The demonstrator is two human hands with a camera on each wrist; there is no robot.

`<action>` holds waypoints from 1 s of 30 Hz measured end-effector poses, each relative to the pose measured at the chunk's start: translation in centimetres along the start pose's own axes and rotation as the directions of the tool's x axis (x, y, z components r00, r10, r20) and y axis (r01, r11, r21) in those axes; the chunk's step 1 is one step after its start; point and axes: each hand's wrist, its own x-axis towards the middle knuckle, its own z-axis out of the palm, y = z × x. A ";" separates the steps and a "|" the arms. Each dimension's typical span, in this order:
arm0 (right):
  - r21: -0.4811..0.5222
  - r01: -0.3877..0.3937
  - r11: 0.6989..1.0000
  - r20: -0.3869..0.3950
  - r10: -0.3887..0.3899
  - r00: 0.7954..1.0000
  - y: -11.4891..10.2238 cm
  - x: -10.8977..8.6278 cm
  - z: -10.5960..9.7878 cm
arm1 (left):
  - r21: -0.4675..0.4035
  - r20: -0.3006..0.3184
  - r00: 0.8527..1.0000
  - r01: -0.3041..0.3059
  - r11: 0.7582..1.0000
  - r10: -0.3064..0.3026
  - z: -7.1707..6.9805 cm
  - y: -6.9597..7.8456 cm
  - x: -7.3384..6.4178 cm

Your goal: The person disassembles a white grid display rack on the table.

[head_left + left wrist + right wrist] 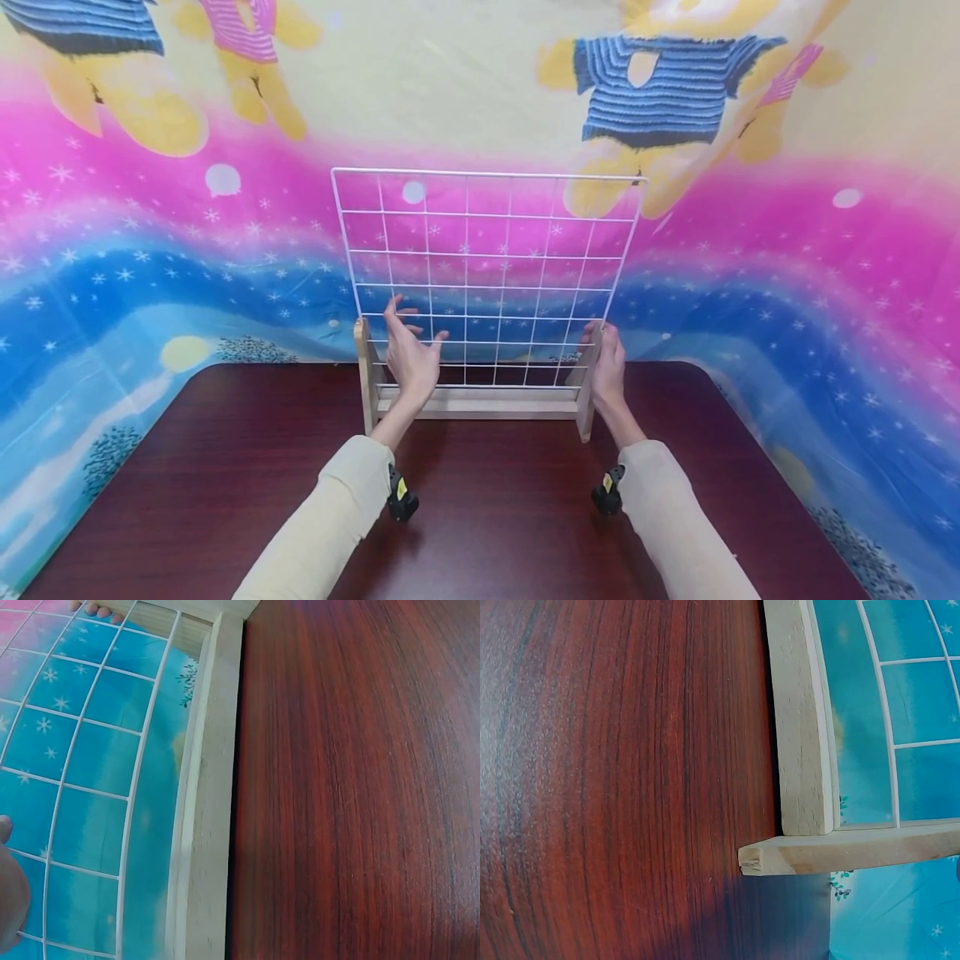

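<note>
A white wire grid panel (487,250) stands upright in a pale wooden stand, which has a left side post (365,375), a right side post (588,392) and a crossbar (480,406). My left hand (414,362) is at the panel's lower left, its fingers and thumb spread apart; whether it touches the wires I cannot tell. The right hand (609,362) grips the right post from outside, with fingertips (103,612) showing behind the grid in the left wrist view. In the right wrist view the post's foot (761,859) rests on the table.
The stand is near the back edge of a dark red wooden table (495,508) with rounded corners. Behind and around it hangs a colourful cloth (465,100) printed with bears and snowflakes. A small black camera (402,496) sits at the left wrist, another (607,490) at the right.
</note>
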 end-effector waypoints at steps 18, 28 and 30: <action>-0.004 0.003 1.000 0.001 -0.003 1.000 -0.1 0.0 0.0 | -0.015 -0.003 1.000 -0.011 1.000 0.011 -0.2 0.7 0.5; -0.014 -0.020 1.000 -0.006 0.020 1.000 -0.3 0.0 0.1 | -0.029 0.000 1.000 -0.017 0.999 0.017 -0.2 1.0 0.8; -0.007 -0.016 1.000 -0.009 0.016 1.000 -0.2 0.0 0.1 | -0.034 0.003 1.000 -0.018 0.999 0.018 -0.2 0.9 0.9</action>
